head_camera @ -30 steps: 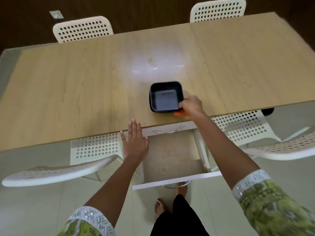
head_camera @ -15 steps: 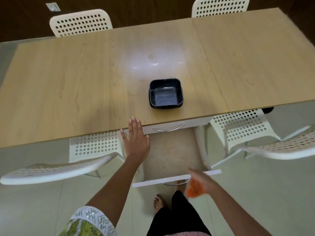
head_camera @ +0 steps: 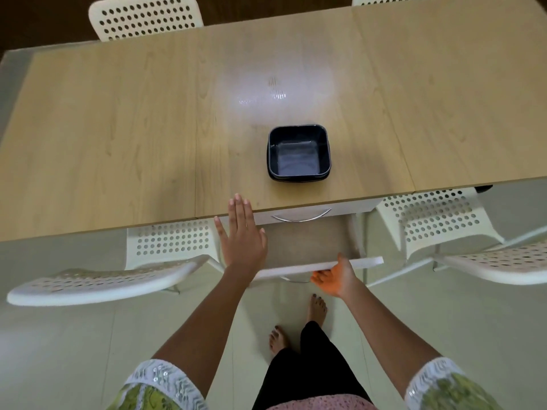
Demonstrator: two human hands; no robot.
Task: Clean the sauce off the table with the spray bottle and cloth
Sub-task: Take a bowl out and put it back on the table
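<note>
left hand (head_camera: 242, 241): fingers straight, together, held at light wooden table (head_camera: 118, 128) edge | right hand (head_camera: 336, 276): fingers curled under open white drawer front (head_camera: 364, 263)

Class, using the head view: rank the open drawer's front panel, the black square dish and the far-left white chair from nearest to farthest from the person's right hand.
Measured from the right hand:
1. Drawer front panel: the fingers touch its lower edge, under the table's near edge.
2. Black square dish: on the tabletop, straight ahead.
3. Far-left white chair: across the table, at the far left.
</note>
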